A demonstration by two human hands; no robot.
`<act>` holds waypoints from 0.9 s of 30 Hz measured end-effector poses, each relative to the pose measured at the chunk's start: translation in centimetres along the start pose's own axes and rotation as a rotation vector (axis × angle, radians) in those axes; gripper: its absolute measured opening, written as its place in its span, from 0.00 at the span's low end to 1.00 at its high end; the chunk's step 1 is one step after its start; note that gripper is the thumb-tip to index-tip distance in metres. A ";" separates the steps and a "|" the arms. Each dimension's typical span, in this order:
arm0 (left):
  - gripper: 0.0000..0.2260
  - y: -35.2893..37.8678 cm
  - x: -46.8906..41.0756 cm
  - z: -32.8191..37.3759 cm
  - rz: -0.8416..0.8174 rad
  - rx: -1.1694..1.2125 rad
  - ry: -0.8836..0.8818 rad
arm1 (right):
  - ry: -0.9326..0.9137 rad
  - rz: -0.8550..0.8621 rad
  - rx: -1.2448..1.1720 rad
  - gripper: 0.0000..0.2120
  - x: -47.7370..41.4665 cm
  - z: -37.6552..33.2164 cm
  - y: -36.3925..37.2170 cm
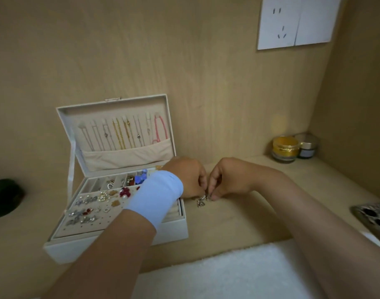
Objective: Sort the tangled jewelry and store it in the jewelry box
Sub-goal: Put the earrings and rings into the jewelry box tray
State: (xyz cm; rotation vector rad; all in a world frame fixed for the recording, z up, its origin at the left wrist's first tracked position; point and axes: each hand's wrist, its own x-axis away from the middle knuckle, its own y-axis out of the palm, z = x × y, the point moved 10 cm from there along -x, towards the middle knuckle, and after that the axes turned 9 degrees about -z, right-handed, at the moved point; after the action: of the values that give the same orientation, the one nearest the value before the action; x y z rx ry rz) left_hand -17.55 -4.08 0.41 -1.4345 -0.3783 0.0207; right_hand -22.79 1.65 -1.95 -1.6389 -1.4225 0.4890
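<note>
Wood-grain panels close the back and right side of this nook, with a white socket plate (pixel 297 22) in the upper right of the frame. Below runs the pale wooden table (pixel 238 223), and a white fluffy cloth (pixel 228 275) lies along its near edge at the bottom.

At the middle of the frame the left hand (pixel 189 178) and right hand (pixel 228 180) meet fingertip to fingertip just above the table. Both have their fingers curled in, pinching the tangled jewelry (pixel 201 201), a small silver cluster that hangs below the fingertips; whether it touches the table I cannot tell. The left wrist wears a light blue band (pixel 156 201) and crosses over the right end of the jewelry box (pixel 77 249).

That box sits left of centre, its lid (pixel 111 106) standing open against the wall with necklaces (pixel 120 134) hung in a row inside. Earrings (pixel 94 201) dot its top tray.

Two small jars (pixel 285 148) stand in the right corner, a patterned phone (pixel 374 216) lies at the right edge, and a dark round object (pixel 3 197) at the left edge.
</note>
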 end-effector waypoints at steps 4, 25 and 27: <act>0.03 0.0 0.0 0.2 -0.002 0.043 0.013 | -0.023 0.013 -0.097 0.04 0.1 0.5 -0.2; 0.03 -2.9 3.1 -3.3 0.259 0.691 0.053 | 0.038 0.064 -0.063 0.07 0.7 0.7 -0.9; 0.06 -2.7 3.2 -3.0 0.225 0.668 0.071 | 0.098 0.077 0.033 0.08 0.5 1.0 -0.8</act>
State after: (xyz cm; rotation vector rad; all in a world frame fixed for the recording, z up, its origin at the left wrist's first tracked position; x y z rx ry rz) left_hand -14.33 -6.64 3.49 -0.8059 -0.1255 0.2548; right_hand -23.88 2.45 -1.75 -1.6726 -1.2770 0.4671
